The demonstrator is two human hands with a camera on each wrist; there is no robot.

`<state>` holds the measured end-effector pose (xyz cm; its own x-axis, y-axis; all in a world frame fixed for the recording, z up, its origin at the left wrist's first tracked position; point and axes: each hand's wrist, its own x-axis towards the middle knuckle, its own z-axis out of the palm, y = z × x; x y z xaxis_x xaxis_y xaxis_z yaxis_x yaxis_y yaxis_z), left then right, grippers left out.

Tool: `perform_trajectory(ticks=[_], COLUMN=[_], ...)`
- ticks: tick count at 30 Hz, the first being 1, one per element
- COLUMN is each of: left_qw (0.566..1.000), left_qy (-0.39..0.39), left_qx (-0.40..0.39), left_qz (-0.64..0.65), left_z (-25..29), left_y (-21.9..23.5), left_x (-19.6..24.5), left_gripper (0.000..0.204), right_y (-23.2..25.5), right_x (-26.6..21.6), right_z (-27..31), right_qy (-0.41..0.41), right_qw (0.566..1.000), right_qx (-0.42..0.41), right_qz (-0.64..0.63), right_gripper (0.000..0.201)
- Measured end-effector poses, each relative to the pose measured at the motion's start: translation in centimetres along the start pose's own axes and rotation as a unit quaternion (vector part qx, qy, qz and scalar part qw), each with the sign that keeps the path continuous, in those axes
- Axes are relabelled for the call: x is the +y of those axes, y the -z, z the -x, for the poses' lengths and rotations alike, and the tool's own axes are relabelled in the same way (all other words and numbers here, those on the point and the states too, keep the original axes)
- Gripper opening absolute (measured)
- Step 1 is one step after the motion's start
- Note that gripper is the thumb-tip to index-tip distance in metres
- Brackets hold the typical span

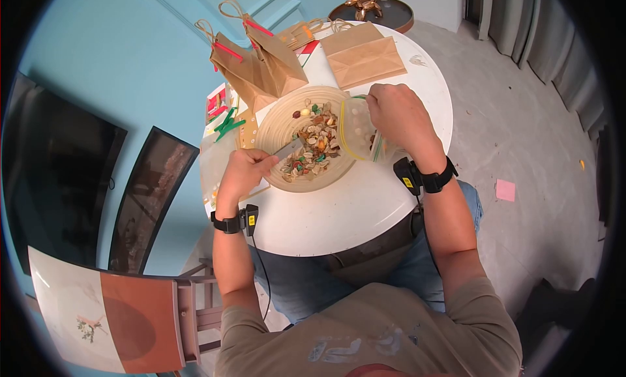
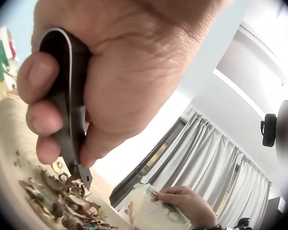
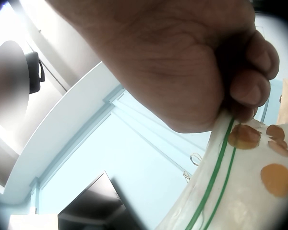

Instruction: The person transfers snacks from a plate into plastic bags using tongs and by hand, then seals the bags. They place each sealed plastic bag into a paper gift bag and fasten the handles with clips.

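My left hand (image 1: 242, 172) grips a pair of metal tongs (image 1: 289, 149), bent in a U at the back end in the left wrist view. The tips reach into a heap of mixed dried pieces (image 1: 316, 139), brown, cream and green, in a round pale bowl (image 1: 270, 126). Beside the bowl's right edge, my right hand (image 1: 399, 113) pinches the top of a clear zip bag (image 1: 355, 130). Its green zip strip (image 3: 216, 175) runs down from my fingers in the right wrist view. Orange round spots and pale pieces show on or through the bag.
The round white table (image 1: 326, 220) also bears upright brown paper bags (image 1: 251, 71) with pink clips, and a flattened paper bag (image 1: 365, 58) at the back. Green clips (image 1: 228, 124) and a clear bag (image 1: 218, 157) lie left of the bowl.
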<state>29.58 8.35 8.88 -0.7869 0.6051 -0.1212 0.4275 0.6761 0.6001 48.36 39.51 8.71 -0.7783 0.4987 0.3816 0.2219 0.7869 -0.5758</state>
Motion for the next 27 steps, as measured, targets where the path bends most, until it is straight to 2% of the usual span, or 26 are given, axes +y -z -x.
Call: perform_trajectory(ticks=[3,6,9,11,12,14,15,17,18,20,23,27], left_qw=[1.000,0.999,0.997,0.987,0.987,0.969,0.969,0.959,0.959,0.981,0.981,0.981], left_qy=[-0.026,-0.029,-0.065,-0.158,-0.158,-0.230,-0.229,-0.213,-0.214,-0.167,-0.156,-0.111], left_qx=[0.015,0.030,0.029,0.007,0.007,-0.019,-0.018,0.003,0.002,0.026,0.060,0.067], left_qz=[-0.010,0.003,-0.010,-0.032,-0.032,-0.091,-0.090,-0.189,-0.188,-0.100,-0.100,-0.146], left_z=[0.0,0.7,0.8,0.3,-0.1,-0.8,-0.8,-0.9,-0.7,0.1,0.4,1.0], left_y=[1.0,2.0,2.2,1.5,0.7,-1.4,-2.1,-3.0,-2.8,-1.6,0.0,-1.2], left_x=[1.4,4.8,7.9,9.1,10.1,11.9,12.3,12.9,12.7,11.6,8.4,6.4], left_gripper=[0.027,0.028,0.028,0.026,0.026,0.031,0.031,0.037,0.037,0.043,0.043,0.034], right_y=[0.1,-0.1,0.0,-0.1,-0.2,-0.1,0.0,0.1,0.2,0.5,0.6,0.5], right_x=[-0.2,0.0,-0.1,-0.1,0.0,0.0,-0.1,-0.1,0.0,0.2,0.4,0.5], right_z=[0.1,0.0,0.0,-0.1,-0.1,0.0,0.0,0.1,0.1,0.2,0.1,0.1], right_qy=[-0.005,-0.003,-0.005,-0.005,-0.006,-0.002,0.000,0.002,0.003,-0.005,-0.007,-0.004], right_qw=[1.000,1.000,1.000,1.000,1.000,1.000,1.000,1.000,1.000,1.000,1.000,1.000], right_qx=[0.001,0.001,-0.005,-0.003,-0.002,0.001,0.005,0.012,0.020,0.018,0.017,0.017], right_qz=[-0.001,0.003,0.008,0.008,0.007,0.000,-0.008,-0.008,-0.007,-0.008,-0.010,-0.009], right_gripper=[0.022,0.022,0.022,0.022,0.022,0.022,0.023,0.023,0.024,0.024,0.025,0.026])
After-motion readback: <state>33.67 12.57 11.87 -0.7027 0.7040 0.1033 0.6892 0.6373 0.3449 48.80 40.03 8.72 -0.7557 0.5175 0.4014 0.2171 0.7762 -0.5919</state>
